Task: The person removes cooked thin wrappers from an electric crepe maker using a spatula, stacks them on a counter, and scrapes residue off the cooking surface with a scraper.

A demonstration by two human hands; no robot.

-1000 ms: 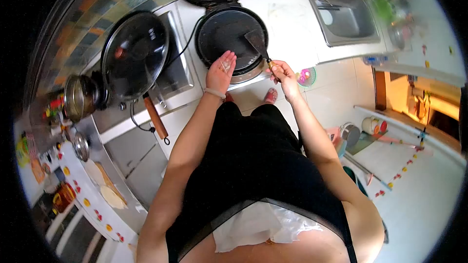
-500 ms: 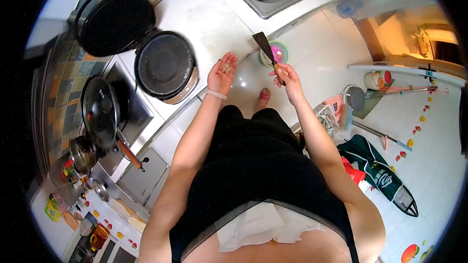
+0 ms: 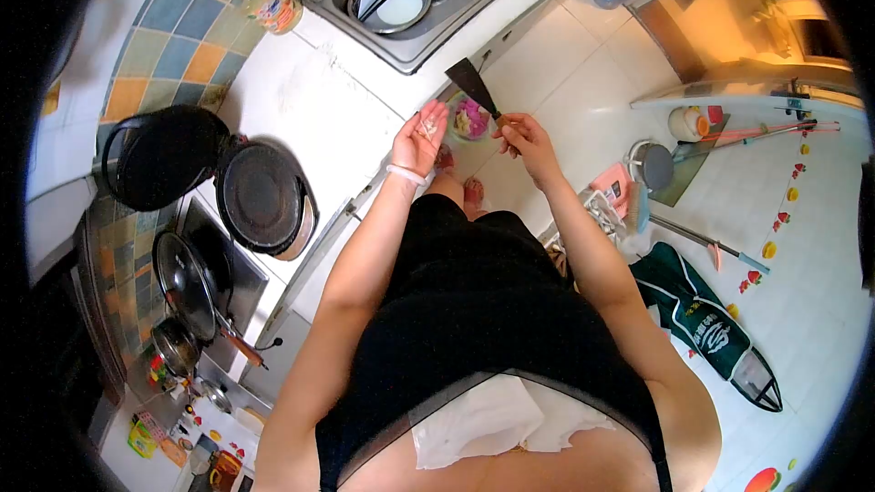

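My left hand is turned palm up and slightly cupped, a pale bracelet at its wrist. Small whitish scraps lie in the palm; what they are is too small to tell. In my right hand is a scraper with a wide dark blade, gripped by its handle and pointing up and left. Below and between the hands, on the floor, stands a round bin with pink and white contents. The scraper's blade is above the bin's edge in view.
At left, an electric griddle stands with its lid raised near a lidded wok. A metal sink holding a bowl and dark chopsticks is set in the white counter. An oil bottle stands against the tiles. Cleaning tools lean at right.
My view and body have turned right, so the griddle shifts down-left and the sink moves left into fuller view. The bin now appears nearer my left hand. Both hands keep their holds.
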